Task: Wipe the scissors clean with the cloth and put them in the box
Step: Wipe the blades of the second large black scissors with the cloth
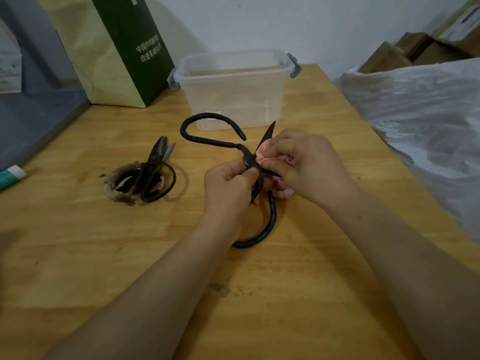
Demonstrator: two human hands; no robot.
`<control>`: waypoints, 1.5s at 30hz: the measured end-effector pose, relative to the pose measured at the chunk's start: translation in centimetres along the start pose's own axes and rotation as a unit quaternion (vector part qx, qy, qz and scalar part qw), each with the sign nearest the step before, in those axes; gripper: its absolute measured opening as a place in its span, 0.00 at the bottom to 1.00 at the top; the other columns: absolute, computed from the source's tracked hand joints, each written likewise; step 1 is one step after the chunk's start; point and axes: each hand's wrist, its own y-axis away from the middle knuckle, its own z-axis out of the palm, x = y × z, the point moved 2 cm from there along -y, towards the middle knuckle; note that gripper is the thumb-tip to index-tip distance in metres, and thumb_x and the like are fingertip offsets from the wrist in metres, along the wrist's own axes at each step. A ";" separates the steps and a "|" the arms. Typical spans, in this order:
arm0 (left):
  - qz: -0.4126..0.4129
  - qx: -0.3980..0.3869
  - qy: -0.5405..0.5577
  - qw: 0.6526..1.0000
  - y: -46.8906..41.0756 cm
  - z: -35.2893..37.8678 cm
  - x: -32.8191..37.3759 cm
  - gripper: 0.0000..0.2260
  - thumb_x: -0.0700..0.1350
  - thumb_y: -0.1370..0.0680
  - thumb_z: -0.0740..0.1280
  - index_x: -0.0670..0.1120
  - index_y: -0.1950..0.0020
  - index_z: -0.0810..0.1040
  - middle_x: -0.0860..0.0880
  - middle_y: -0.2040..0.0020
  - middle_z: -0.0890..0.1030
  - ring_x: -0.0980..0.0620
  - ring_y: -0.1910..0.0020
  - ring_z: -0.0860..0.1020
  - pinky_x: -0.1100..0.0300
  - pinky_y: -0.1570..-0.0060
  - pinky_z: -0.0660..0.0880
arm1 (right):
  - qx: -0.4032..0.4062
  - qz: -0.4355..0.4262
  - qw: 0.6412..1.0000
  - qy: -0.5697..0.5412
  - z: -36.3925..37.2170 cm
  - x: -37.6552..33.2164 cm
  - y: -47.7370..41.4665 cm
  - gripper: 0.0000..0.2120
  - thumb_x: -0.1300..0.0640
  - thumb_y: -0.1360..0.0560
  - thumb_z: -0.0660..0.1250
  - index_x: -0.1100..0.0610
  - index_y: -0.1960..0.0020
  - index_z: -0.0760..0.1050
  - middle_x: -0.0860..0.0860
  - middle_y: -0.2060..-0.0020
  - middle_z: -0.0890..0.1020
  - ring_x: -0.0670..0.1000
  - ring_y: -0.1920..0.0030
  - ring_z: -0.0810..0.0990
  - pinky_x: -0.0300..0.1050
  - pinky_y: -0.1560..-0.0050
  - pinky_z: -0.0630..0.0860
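Wiping step. Left hand (228,184) grips scissors (223,144) at pivot; right hand (305,165) pinches cloth (262,153) on blade. Next, I judge: finish blades, then box (233,100).

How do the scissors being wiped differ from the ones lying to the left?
The held scissors, in the left hand with the cloth on one blade, are spread wide; the lying scissors rest on the table, blades nearly together. The held scissors have bare black loops; the lying scissors show pale, worn wrapping on a handle. Both are dark metal.
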 end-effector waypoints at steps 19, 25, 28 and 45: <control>0.056 0.032 -0.001 0.998 -0.8 -0.9 1.4 0.10 0.34 0.22 0.63 0.45 0.54 0.83 0.44 0.64 0.81 0.47 0.65 0.76 0.62 0.72 0.72 | 0.079 0.105 0.990 -0.058 -2.1 2.4 -0.1 0.04 0.57 0.28 0.72 0.51 0.54 0.82 0.42 0.60 0.80 0.42 0.58 0.77 0.37 0.55 0.73; 0.177 0.101 -0.312 0.928 -1.8 -3.0 2.7 0.16 0.42 0.20 0.63 0.48 0.32 0.74 0.47 0.40 0.74 0.50 0.46 0.77 0.54 0.43 0.76 | 0.021 0.239 0.876 -0.419 -2.2 2.8 -0.1 0.12 0.71 0.27 0.66 0.56 0.56 0.83 0.52 0.60 0.85 0.48 0.56 0.83 0.39 0.54 0.80; 0.184 0.113 -0.330 0.919 -2.0 -3.1 2.9 0.18 0.41 0.21 0.64 0.46 0.30 0.72 0.48 0.36 0.68 0.49 0.42 0.74 0.49 0.43 0.76 | 0.034 0.304 0.844 -0.440 -2.1 3.9 0.0 0.11 0.71 0.28 0.66 0.59 0.56 0.82 0.54 0.62 0.85 0.49 0.61 0.83 0.38 0.59 0.80; 0.372 0.054 -0.531 0.759 -1.5 -2.7 2.2 0.16 0.32 0.26 0.69 0.43 0.40 0.81 0.38 0.40 0.75 0.42 0.47 0.75 0.51 0.65 0.77 | -0.137 0.300 0.769 -0.547 -1.6 1.7 0.4 0.22 0.49 0.42 0.75 0.66 0.57 0.81 0.60 0.62 0.84 0.54 0.63 0.83 0.42 0.64 0.79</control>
